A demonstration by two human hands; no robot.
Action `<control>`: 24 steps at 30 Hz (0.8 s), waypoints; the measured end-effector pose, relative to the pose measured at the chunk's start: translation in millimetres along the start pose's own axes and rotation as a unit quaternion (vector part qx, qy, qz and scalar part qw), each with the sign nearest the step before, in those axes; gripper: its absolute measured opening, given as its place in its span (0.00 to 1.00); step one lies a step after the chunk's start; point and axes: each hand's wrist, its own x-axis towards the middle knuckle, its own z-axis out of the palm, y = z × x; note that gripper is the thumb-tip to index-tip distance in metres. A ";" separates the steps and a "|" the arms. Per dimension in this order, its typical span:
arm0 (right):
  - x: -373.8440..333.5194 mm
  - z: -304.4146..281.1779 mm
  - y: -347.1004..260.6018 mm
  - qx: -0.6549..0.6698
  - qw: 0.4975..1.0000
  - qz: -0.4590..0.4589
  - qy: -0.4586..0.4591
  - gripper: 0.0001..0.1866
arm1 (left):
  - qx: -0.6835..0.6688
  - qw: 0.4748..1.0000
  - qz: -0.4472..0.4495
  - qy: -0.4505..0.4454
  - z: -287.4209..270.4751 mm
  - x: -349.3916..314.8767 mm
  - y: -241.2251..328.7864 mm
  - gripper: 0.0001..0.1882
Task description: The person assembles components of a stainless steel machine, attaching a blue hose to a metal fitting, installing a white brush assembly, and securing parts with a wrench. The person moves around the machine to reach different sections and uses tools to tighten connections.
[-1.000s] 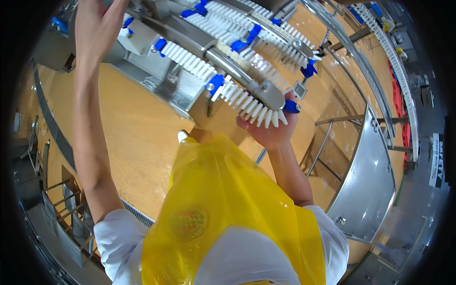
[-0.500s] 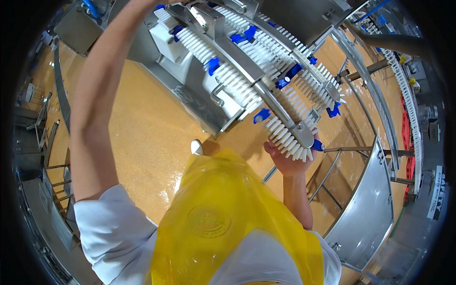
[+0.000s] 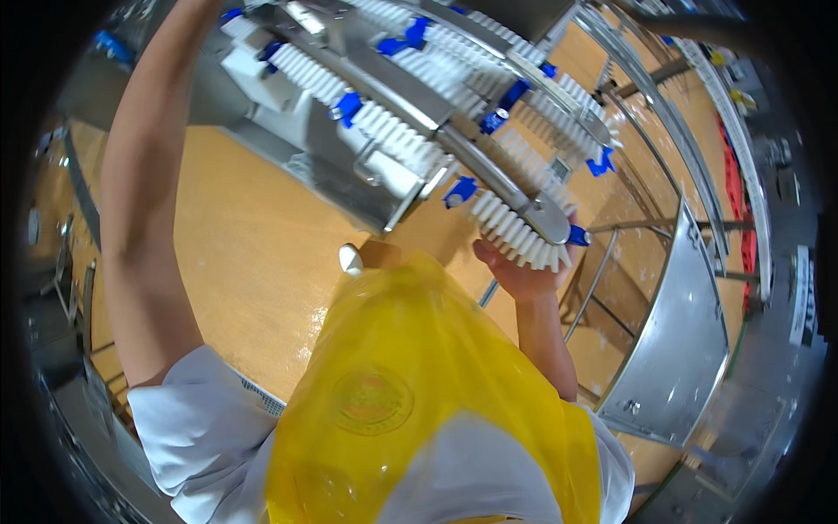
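A white plastic conveyor chain with long finger-like slats runs round the rounded end of a steel guide bar. Blue clips sit at intervals along it. My right hand cups this near end from below, thumb out at the left; the other fingers are mostly hidden behind the slats. My left arm reaches up and out past the top edge, so the left hand cannot be seen. A second slatted chain lies parallel, farther back.
A steel machine frame stands left of the chain. To the right are a tilted steel panel, thin rods and a curved rail. Below is an orange floor. I wear a yellow apron; a white shoe shows beyond it.
The whole view has shifted, so the machine appears higher and farther left. My left hand, at the top edge before, has left the picture. The right hand keeps its place at the chain's end.
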 end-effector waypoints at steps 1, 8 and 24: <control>-3.7 -16.8 -2.7 -0.001 0.999 0.008 -0.039 0.42 | 0.015 1.000 0.010 -0.008 -12.7 5.0 -6.2 0.37; -34.7 -29.0 -13.4 -0.134 0.991 -0.020 0.016 0.33 | -0.035 0.955 0.154 0.253 -7.8 2.0 33.3 0.32; -33.7 -3.2 -11.2 -0.116 0.992 0.035 0.021 0.37 | -0.080 0.996 0.000 -0.026 18.5 14.2 8.9 0.26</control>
